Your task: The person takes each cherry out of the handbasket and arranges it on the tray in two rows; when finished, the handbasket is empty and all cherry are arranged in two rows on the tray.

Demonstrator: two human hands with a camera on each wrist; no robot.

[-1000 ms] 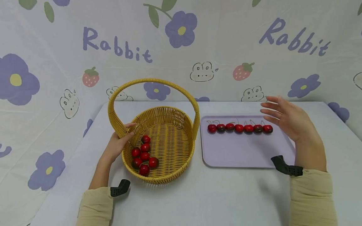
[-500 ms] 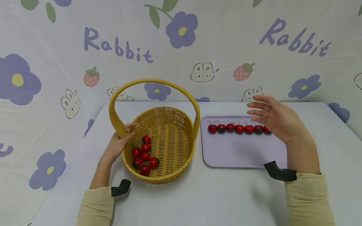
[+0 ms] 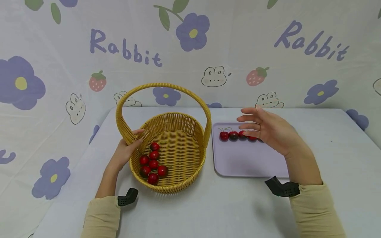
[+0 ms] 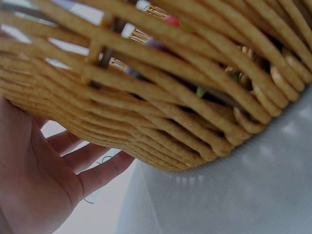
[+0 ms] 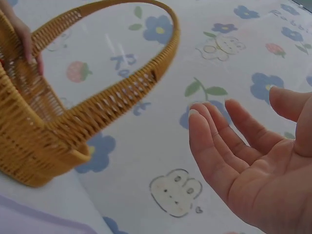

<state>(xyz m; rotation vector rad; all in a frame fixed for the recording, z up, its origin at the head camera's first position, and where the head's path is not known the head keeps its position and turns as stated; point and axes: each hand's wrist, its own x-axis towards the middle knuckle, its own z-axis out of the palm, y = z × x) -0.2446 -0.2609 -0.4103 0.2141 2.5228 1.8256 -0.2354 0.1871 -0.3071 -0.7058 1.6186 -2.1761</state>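
A yellow woven basket [image 3: 184, 155] with a tall arched handle stands at the left in the head view. Several dark red cherries [image 3: 153, 164] lie together in its left part. My left hand [image 3: 125, 152] grips the basket's left side at the base of the handle, thumb over the rim; the left wrist view has its fingers [image 4: 105, 173] against the outside wall. Over a lilac tray [image 3: 247, 162], my right hand [image 3: 272, 132] hovers with loosely bent, spread fingers and nothing in them. It hides part of the row of cherries [image 3: 224, 136] on that tray.
Both basket and tray rest on a white-covered table [image 3: 193, 215], the tray to the basket's right. Behind rises a white cloth backdrop [image 3: 232, 39] printed with flowers, rabbits and strawberries. The basket's handle [image 5: 117, 97] arches high to the left of my right hand.
My right hand has moved left across the tray, from its right end to above the row of cherries, and now covers more of them. The left hand keeps its hold on the basket.
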